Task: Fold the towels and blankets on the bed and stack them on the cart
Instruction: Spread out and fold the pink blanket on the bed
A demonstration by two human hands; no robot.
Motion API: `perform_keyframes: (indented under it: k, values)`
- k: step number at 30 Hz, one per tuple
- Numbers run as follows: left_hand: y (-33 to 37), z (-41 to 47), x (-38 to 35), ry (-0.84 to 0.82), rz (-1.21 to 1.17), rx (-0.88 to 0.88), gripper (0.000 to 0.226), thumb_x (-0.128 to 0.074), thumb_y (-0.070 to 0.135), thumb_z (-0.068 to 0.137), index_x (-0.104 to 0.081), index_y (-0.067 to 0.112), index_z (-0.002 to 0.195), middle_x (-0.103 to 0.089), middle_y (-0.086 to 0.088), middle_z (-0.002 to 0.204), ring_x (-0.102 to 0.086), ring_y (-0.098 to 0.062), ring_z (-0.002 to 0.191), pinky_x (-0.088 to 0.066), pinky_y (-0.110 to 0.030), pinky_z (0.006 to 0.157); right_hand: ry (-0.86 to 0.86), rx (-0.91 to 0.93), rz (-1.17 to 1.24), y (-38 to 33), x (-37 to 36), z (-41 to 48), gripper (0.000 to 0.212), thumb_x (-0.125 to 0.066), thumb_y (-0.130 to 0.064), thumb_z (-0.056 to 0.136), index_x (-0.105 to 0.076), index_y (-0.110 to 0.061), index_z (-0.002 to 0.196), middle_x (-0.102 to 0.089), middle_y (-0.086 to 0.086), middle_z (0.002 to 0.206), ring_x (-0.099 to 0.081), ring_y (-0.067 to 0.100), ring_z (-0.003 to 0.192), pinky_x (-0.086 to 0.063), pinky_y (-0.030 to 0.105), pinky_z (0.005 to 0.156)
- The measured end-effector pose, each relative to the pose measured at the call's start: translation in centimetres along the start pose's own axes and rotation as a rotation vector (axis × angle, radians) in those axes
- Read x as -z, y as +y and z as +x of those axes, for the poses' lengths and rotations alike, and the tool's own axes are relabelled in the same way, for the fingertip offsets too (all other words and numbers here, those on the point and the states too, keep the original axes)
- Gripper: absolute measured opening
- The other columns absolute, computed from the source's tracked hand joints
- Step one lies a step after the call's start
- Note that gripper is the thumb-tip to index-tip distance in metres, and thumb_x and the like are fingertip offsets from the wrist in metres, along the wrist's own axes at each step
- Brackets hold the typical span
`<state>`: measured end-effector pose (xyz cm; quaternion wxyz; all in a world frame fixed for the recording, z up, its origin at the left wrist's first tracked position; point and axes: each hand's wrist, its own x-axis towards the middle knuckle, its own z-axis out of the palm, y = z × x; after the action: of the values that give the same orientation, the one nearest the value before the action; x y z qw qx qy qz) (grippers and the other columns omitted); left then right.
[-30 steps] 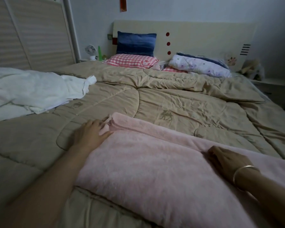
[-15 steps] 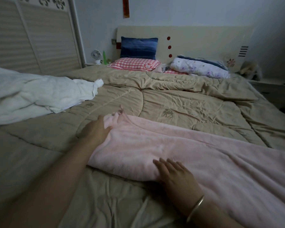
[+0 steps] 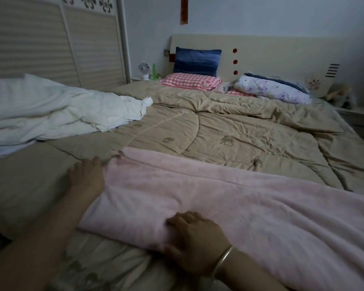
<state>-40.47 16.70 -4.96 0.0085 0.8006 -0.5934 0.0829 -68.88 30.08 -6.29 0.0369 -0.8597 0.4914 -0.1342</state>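
One pink blanket [image 3: 219,196] — left hand [image 3: 86,175] flat at its corner, right hand [image 3: 195,238] pinching the near edge.

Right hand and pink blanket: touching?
Touching. The head view shows the right hand on the near folded edge of the pink blanket, fingers on top, thumb at the edge, no gap.

We are stretching our left arm from 7 o'clock toward 1 o'clock, the left hand [image 3: 86,175] lying palm down beside the pink blanket [image 3: 219,196]; whether it is gripping is not clear. Our right hand [image 3: 198,240], coming in from 4 o'clock, is gripping the blanket's near edge with curled fingers.
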Motion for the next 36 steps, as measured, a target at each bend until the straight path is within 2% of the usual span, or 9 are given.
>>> perform_keyframes:
  k: [3,9,12,16,19,23,26,33,36]
  values:
    - [5.9,-4.0,0.9,0.138,-0.220,-0.184,0.061,-0.048,0.017,0.090,-0.029,0.019,0.148,-0.029,-0.005,0.153,-0.031,-0.026,0.138,-0.026,-0.037,0.112,0.122,-0.019,0.005,1.5,0.3,-1.4,0.055,-0.016,-0.057,0.097,-0.058,-0.030,0.118,-0.068,-0.005,0.116,-0.064,0.020,0.106,-0.055,0.032,0.086]
    - [20.4,-16.1,3.0,0.026,-0.452,-0.596,0.056,-0.032,0.033,0.101,-0.014,0.025,0.154,-0.007,0.003,0.162,-0.006,-0.013,0.148,-0.003,-0.031,0.119,0.122,-0.222,-0.073,7.6,0.8,-7.9,0.070,-0.009,-0.053,0.100,-0.068,-0.018,0.116,-0.066,0.007,0.121,-0.063,0.030,0.112,-0.051,0.047,0.091]
    - [26.5,-19.2,3.6,-0.032,-0.488,-0.774,0.056,-0.035,0.035,0.101,-0.016,0.023,0.153,-0.011,0.002,0.162,-0.007,-0.011,0.148,-0.003,-0.031,0.120,0.231,-0.286,-0.059,10.9,3.1,-13.0,0.067,-0.013,-0.049,0.101,-0.069,-0.014,0.111,-0.069,0.008,0.113,-0.065,0.029,0.105,-0.053,0.040,0.088]
    - [34.7,-22.7,5.5,-0.158,-0.598,-1.040,0.059,-0.044,0.020,0.096,-0.025,0.023,0.152,-0.022,0.003,0.159,-0.018,-0.011,0.146,-0.010,-0.029,0.119,0.425,-0.381,-0.070,16.8,7.6,-20.7,0.038,-0.041,-0.032,0.088,-0.069,-0.010,0.101,-0.069,0.008,0.100,-0.065,0.028,0.093,-0.041,0.032,0.083]
    - [39.3,-23.6,6.5,-0.246,-0.614,-1.097,0.048,-0.036,0.021,0.100,-0.035,0.026,0.148,-0.037,0.001,0.153,-0.034,-0.018,0.140,-0.023,-0.033,0.117,0.450,-0.529,-0.125,21.4,9.7,-25.7,0.034,-0.047,-0.023,0.082,-0.070,-0.007,0.102,-0.068,0.014,0.104,-0.065,0.033,0.094,-0.044,0.033,0.085]
    - [43.7,-23.4,8.0,-0.376,-0.429,-1.067,0.043,-0.037,0.032,0.101,-0.044,0.023,0.143,-0.043,0.001,0.149,-0.040,-0.022,0.136,-0.030,-0.034,0.113,0.190,-0.808,-0.129,27.5,12.2,-30.1,0.033,-0.042,-0.021,0.100,-0.057,-0.015,0.129,-0.056,0.011,0.133,-0.051,0.028,0.122,-0.036,0.031,0.100]
    - [44.6,-22.4,8.0,-0.441,-0.174,-1.022,0.050,-0.052,0.039,0.090,-0.049,0.026,0.138,-0.049,0.001,0.144,-0.047,-0.023,0.128,-0.037,-0.037,0.109,-0.075,-0.825,-0.023,29.7,13.7,-30.8,0.036,-0.041,-0.029,0.100,-0.051,-0.022,0.134,-0.054,0.006,0.136,-0.051,0.023,0.122,-0.037,0.026,0.097]
    - [45.5,-21.9,10.1,-0.559,0.060,-0.981,0.035,-0.066,0.032,0.071,-0.069,0.016,0.101,-0.070,-0.001,0.092,-0.065,-0.022,0.089,-0.052,-0.032,0.076,-0.379,-0.756,-0.145,30.0,15.7,-28.5,0.042,-0.060,-0.042,0.078,-0.057,-0.030,0.117,-0.064,-0.003,0.112,-0.058,0.018,0.100,-0.046,0.027,0.079]
    - [45.3,-21.1,10.8,-0.696,0.012,-0.963,0.031,-0.069,0.031,0.071,-0.069,0.019,0.100,-0.068,0.003,0.087,-0.062,-0.018,0.084,-0.048,-0.029,0.071,-0.483,-0.729,-0.119,30.4,15.7,-27.6,0.024,-0.064,-0.043,0.073,-0.058,-0.024,0.089,-0.061,-0.003,0.090,-0.056,0.019,0.084,-0.046,0.030,0.073]
